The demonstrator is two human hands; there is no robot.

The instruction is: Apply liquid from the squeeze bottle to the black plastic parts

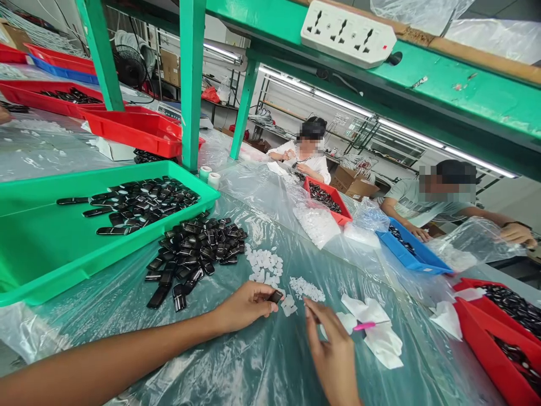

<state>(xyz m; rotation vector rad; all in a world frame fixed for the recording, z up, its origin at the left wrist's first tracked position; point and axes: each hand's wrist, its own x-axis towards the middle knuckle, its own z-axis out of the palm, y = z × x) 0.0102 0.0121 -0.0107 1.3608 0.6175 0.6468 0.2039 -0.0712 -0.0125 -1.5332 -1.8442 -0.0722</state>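
Observation:
My left hand (249,304) pinches one small glossy black plastic piece (276,296) between thumb and fingertips, just above the plastic-covered table. To its right is my right hand (332,344), fingers drawn together, its fingertips beside a heap of tiny white bits (306,288); anything between them is too small to make out. Larger white flat pieces (265,265) lie beyond my left hand. A pile of similar black pieces (198,248) spreads to the left of them. White tissue (382,338) with a pink-handled thin tool (364,326) on it lies right of my right hand.
A green tray (38,270) with many black pieces stands at left. Red trays (486,332) sit at right, a blue tray (416,256) farther back. A green frame (192,84) carries a power strip (347,34). Two co-workers (310,160) sit across the table.

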